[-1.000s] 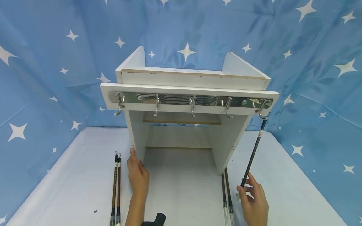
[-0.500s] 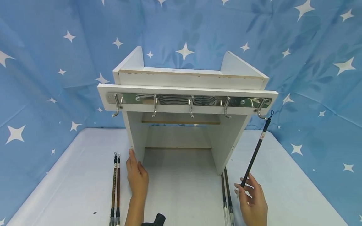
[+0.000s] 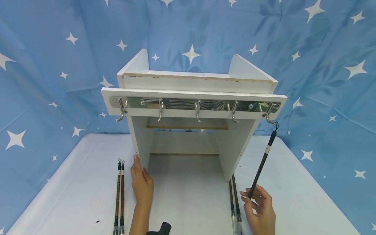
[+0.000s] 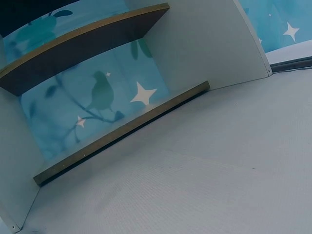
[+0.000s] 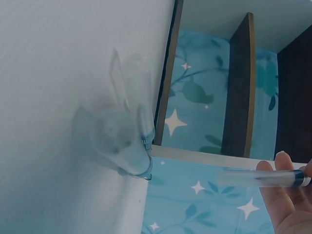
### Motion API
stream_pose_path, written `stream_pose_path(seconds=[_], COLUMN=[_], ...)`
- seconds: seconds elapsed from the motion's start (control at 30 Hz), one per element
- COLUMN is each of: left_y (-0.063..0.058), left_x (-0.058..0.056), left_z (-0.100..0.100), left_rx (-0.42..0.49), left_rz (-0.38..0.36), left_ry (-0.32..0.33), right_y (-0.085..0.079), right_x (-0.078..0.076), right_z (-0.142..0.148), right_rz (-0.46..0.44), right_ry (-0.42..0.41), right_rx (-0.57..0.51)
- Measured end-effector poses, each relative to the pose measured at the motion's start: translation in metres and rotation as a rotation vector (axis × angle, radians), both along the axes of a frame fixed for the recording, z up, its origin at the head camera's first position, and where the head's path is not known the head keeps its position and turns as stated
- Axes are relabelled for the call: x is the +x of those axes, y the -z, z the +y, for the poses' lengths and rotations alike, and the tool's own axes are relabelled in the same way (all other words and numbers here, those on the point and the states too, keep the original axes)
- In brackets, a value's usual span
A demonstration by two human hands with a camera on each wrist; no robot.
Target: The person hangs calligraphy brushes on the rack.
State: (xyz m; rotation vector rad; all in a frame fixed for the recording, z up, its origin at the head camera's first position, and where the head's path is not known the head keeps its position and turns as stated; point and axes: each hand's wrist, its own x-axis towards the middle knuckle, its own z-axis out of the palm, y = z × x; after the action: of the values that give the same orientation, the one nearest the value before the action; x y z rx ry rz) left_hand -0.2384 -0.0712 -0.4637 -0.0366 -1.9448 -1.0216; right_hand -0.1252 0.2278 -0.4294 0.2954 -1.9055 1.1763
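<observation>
and here's the blue backdrop (image 3: 76, 58) sweeping across the rear, softly creased, white four-pointed stars (image 3: 191, 54) scattered all over, printed leaves (image 5: 191, 211) and a dark bird silhouette (image 4: 101, 90) among them; below, the white surface (image 3: 73, 182), rounded far corners, one small dark speck (image 3: 98, 221) over on the left.

Black round-ended wrist device (image 3: 161, 228) is jutting out behind left hand (image 3: 142, 188), thumb side; right hand (image 3: 260, 210) is showing bare.

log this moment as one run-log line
right hand: holds black calligraphy brush, loop by rightmost hook, engagement unclear | left hand: against left shelf panel
</observation>
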Motion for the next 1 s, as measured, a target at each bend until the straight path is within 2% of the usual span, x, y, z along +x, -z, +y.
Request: stream_pose_path(seconds=[0.1,0.27,1.0], left_y=[0.001,0.0013,-0.0015], left_x=[0.0001,0.0009,0.0004], left_z=[-0.0006,-0.0009,0.0002], left_rx=[-0.004,-0.007,0.008], left_rz=[0.0,-0.007,-0.01], left_ry=[0.001,-0.005,-0.011], right_y=[0.0004,0.0015,0.0006], right_x=[0.0014,0.001,0.0003], right_z=[-0.001,-0.0005,0.0021], right_rz=[-0.039,-0.02,-0.016], right_ry=[0.019,-0.004,-0.001], right_rx=[0.005,0.003,-0.004])
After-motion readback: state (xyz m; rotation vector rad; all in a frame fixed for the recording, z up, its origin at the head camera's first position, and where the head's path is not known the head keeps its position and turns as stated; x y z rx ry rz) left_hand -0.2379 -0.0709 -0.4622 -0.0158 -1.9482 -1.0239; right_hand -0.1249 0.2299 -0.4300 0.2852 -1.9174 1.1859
